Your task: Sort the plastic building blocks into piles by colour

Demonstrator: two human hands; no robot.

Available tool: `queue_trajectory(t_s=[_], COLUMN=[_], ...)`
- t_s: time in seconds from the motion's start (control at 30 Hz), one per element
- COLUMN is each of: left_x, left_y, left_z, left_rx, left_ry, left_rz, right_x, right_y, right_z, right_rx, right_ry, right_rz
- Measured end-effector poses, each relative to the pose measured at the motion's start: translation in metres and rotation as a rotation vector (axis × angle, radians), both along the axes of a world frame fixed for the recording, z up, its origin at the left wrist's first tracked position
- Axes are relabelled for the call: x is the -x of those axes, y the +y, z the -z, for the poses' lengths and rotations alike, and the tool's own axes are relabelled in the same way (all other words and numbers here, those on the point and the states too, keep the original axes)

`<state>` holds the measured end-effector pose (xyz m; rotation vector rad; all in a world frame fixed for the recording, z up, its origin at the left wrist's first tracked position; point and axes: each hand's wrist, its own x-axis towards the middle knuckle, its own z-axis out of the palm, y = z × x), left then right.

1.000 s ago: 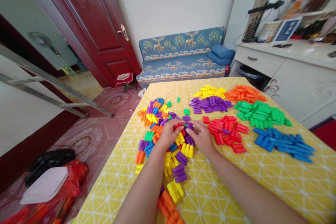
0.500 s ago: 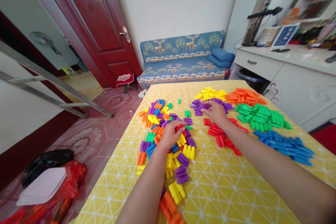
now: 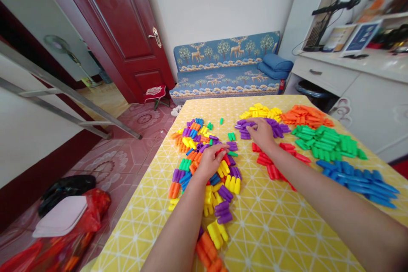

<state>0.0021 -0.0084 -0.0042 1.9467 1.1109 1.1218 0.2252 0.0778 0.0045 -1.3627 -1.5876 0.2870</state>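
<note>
Head view, looking down at a bench under a yellow patterned cloth (image 3: 287,229). Right hand (image 3: 263,134) reaches far forward, fingers curled loosely over the pile of purple plastic tube pieces (image 3: 276,125); whether it grips one cannot be told. Left hand (image 3: 210,162) rests nearer, palm down, fingers bent on the mixed-colour heap of plastic pieces (image 3: 204,165), which runs lengthwise toward the person.
</note>
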Motion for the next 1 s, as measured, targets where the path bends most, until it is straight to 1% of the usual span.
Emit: queue_trajectory(t_s=[0.07,0.17,0.23,0.33,0.4,0.5,0.63,0.73,0.83,1.0], left_x=[0.0,0.002,0.003,0.003,0.003,0.003,0.002,0.001,0.001,0.002], left_y=[0.0,0.0,-0.001,-0.002,-0.003,-0.004,-0.006,-0.007,-0.006,-0.002], left_z=[0.0,0.0,-0.001,-0.003,-0.003,-0.004,-0.007,-0.008,-0.006,-0.004], left_rx=[0.0,-0.007,0.001,0.006,-0.01,-0.046,-0.057,-0.048,-0.073,-0.111], left_ry=[-0.029,-0.043,-0.04,-0.046,-0.045,-0.009,0.027,0.021,0.025,0.041], left_rz=[-0.012,-0.038,-0.037,0.02,0.07,0.131,0.171,0.14,0.089,0.017], right_x=[0.02,0.053,0.07,0.083,0.085,0.083,0.082,0.083,0.083,0.081], right_y=[-0.027,-0.069,-0.092,-0.109,-0.112,-0.108,-0.106,-0.107,-0.108,-0.109], right_z=[0.0,0.009,0.018,0.03,0.035,0.038,0.039,0.039,0.037,0.032], right_rx=[0.051,0.197,0.239,0.205,0.189,0.211,0.193,0.217,0.227,0.229], right_ry=[0.191,0.378,0.438,0.419,0.404,0.436,0.472,0.603,0.728,0.809], right_rz=[-0.097,-0.257,-0.327,-0.323,-0.306,-0.323,-0.328,-0.317,-0.32,-0.329])
